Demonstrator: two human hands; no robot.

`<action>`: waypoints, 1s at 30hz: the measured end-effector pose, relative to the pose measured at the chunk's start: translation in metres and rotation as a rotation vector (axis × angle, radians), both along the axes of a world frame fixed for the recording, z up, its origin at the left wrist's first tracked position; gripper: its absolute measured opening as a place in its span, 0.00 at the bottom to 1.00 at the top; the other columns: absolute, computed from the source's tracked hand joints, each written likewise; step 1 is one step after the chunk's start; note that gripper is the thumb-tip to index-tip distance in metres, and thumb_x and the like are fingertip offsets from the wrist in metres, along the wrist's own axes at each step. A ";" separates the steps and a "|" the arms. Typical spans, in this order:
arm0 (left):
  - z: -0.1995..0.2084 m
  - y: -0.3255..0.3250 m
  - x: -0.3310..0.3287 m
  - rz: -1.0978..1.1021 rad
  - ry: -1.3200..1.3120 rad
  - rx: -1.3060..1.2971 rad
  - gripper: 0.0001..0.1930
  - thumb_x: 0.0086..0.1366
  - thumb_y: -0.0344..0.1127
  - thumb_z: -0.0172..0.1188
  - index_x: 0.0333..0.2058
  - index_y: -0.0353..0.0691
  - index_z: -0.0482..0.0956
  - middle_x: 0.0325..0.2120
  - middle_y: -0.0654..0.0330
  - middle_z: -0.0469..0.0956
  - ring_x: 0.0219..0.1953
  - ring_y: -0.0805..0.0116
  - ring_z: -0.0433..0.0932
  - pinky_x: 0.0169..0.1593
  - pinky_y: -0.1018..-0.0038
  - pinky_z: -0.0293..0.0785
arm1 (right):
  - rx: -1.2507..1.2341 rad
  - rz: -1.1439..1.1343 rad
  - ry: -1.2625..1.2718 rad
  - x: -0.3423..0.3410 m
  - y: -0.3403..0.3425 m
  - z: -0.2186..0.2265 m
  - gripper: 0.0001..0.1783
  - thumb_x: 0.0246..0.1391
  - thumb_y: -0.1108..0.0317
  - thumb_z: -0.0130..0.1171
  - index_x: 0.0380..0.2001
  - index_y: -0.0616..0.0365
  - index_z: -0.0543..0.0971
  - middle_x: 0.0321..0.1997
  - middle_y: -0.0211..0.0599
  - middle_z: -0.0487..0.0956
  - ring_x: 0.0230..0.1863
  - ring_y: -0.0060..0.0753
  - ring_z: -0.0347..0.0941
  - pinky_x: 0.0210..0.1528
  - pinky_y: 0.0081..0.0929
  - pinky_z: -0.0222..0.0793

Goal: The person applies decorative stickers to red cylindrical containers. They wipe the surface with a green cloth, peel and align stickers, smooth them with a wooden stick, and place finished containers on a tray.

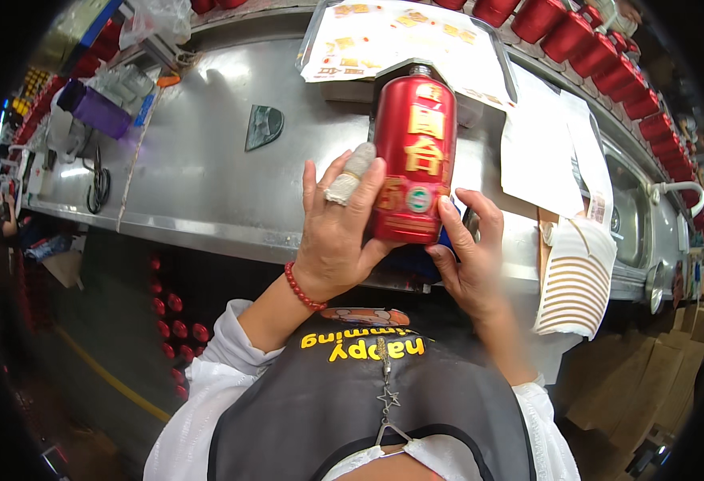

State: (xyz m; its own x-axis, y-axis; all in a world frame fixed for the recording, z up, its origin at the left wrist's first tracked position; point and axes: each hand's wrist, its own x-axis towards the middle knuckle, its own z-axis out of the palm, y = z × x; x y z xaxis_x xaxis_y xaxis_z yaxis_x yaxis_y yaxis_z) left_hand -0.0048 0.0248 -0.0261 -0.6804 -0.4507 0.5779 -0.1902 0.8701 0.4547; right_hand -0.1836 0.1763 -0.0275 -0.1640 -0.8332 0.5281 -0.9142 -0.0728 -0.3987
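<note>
A red bottle [400,120] with raised gold characters and a metallic neck lies tilted on a dark angular rest [392,70], its base toward me. Low on its front is a small round green-and-white sticker [419,199]. My left hand [336,212] grips the bottle's lower left side, thumb at the base and outer fingers spread. One of its fingers is wrapped in pale bandage, and a red bead bracelet circles the wrist. On the opposite side, my right hand [472,256] has its index finger against the bottle and its thumb by the bottom corner; motion blurs the hand.
A flat tray of sticker sheets [416,32] lies beyond the bottle. White paper sheets [540,144] and a striped sticker strip [576,280] hang at the right, near a sink [628,212]. A dark green scraper-shaped piece [264,127], scissors [97,184] and a purple bottle [95,108] stand left.
</note>
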 end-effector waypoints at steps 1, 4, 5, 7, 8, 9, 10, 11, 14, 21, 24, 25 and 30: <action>-0.002 0.001 0.001 -0.002 -0.019 0.001 0.47 0.57 0.52 0.70 0.68 0.36 0.59 0.62 0.49 0.68 0.66 0.41 0.61 0.70 0.37 0.39 | -0.007 -0.001 0.002 -0.001 0.000 -0.001 0.32 0.58 0.60 0.65 0.65 0.51 0.72 0.64 0.49 0.67 0.63 0.52 0.63 0.64 0.45 0.61; 0.010 0.006 -0.009 0.005 -0.044 -0.027 0.49 0.58 0.55 0.69 0.69 0.33 0.56 0.62 0.48 0.68 0.66 0.38 0.60 0.69 0.36 0.39 | -0.017 -0.002 0.005 -0.003 0.001 -0.001 0.32 0.57 0.59 0.66 0.65 0.50 0.72 0.64 0.48 0.67 0.63 0.52 0.63 0.65 0.46 0.60; 0.015 0.007 -0.012 0.003 -0.048 -0.045 0.49 0.59 0.56 0.68 0.69 0.32 0.56 0.62 0.47 0.68 0.66 0.38 0.60 0.69 0.36 0.39 | -0.018 -0.003 0.006 -0.003 0.001 0.000 0.33 0.57 0.58 0.66 0.65 0.50 0.72 0.64 0.48 0.66 0.63 0.52 0.62 0.65 0.46 0.60; 0.003 0.005 -0.007 -0.001 -0.041 -0.027 0.50 0.59 0.58 0.67 0.68 0.31 0.56 0.62 0.47 0.67 0.66 0.37 0.59 0.69 0.35 0.39 | -0.013 -0.005 0.011 -0.005 0.001 -0.001 0.33 0.57 0.58 0.66 0.65 0.51 0.72 0.64 0.48 0.66 0.63 0.52 0.62 0.65 0.46 0.60; -0.003 0.003 -0.004 -0.006 -0.041 -0.015 0.50 0.59 0.59 0.67 0.68 0.31 0.56 0.62 0.47 0.67 0.67 0.37 0.59 0.69 0.35 0.40 | -0.009 -0.006 0.011 -0.006 0.002 -0.003 0.33 0.57 0.58 0.66 0.65 0.51 0.72 0.64 0.48 0.66 0.63 0.52 0.62 0.65 0.46 0.60; -0.006 0.000 -0.001 -0.009 -0.056 0.023 0.51 0.58 0.60 0.67 0.68 0.30 0.56 0.62 0.46 0.67 0.66 0.37 0.59 0.69 0.35 0.40 | -0.005 -0.005 0.009 -0.008 0.002 -0.006 0.33 0.57 0.57 0.66 0.65 0.51 0.72 0.64 0.48 0.66 0.63 0.52 0.62 0.65 0.46 0.60; -0.009 0.000 0.000 -0.003 -0.070 0.021 0.51 0.58 0.60 0.67 0.68 0.30 0.56 0.62 0.45 0.67 0.66 0.37 0.60 0.69 0.35 0.40 | -0.006 -0.006 0.009 -0.009 0.001 -0.008 0.33 0.57 0.57 0.66 0.65 0.51 0.72 0.64 0.48 0.66 0.63 0.52 0.62 0.65 0.46 0.60; -0.005 0.002 -0.001 0.006 -0.079 0.026 0.51 0.58 0.60 0.67 0.68 0.30 0.56 0.62 0.45 0.67 0.66 0.37 0.60 0.68 0.35 0.40 | 0.000 -0.008 0.009 -0.010 0.003 -0.010 0.33 0.57 0.57 0.66 0.65 0.51 0.72 0.64 0.48 0.66 0.63 0.52 0.62 0.65 0.46 0.60; 0.008 0.007 -0.010 0.018 -0.084 -0.040 0.52 0.58 0.61 0.66 0.69 0.29 0.55 0.63 0.44 0.66 0.65 0.37 0.61 0.68 0.35 0.40 | 0.011 -0.018 0.008 -0.012 0.005 -0.012 0.33 0.57 0.56 0.65 0.65 0.51 0.72 0.64 0.49 0.66 0.64 0.53 0.62 0.65 0.47 0.60; -0.003 0.005 -0.007 0.016 -0.074 -0.047 0.54 0.59 0.63 0.64 0.70 0.28 0.52 0.63 0.44 0.67 0.65 0.36 0.62 0.69 0.35 0.39 | 0.022 -0.017 -0.031 -0.006 0.004 -0.007 0.33 0.57 0.56 0.65 0.65 0.52 0.72 0.64 0.49 0.66 0.64 0.53 0.62 0.65 0.46 0.60; -0.003 0.005 -0.007 0.011 -0.084 -0.047 0.54 0.60 0.64 0.63 0.70 0.27 0.53 0.61 0.43 0.69 0.64 0.35 0.62 0.68 0.35 0.40 | 0.002 -0.013 -0.035 -0.006 0.003 -0.009 0.33 0.57 0.57 0.66 0.65 0.52 0.72 0.65 0.49 0.66 0.65 0.52 0.62 0.66 0.45 0.60; -0.004 0.005 -0.007 0.012 -0.078 -0.044 0.54 0.60 0.64 0.62 0.70 0.27 0.53 0.61 0.43 0.69 0.64 0.35 0.63 0.68 0.35 0.40 | 0.034 -0.025 -0.054 -0.006 0.005 -0.007 0.33 0.57 0.58 0.66 0.65 0.53 0.72 0.66 0.49 0.65 0.65 0.51 0.62 0.65 0.44 0.61; -0.004 0.005 -0.007 -0.007 -0.083 -0.016 0.53 0.61 0.64 0.61 0.70 0.26 0.52 0.61 0.41 0.69 0.63 0.35 0.63 0.68 0.34 0.39 | -0.165 -0.125 -0.276 -0.019 0.009 -0.001 0.27 0.60 0.74 0.59 0.63 0.60 0.71 0.62 0.52 0.73 0.54 0.41 0.75 0.53 0.31 0.73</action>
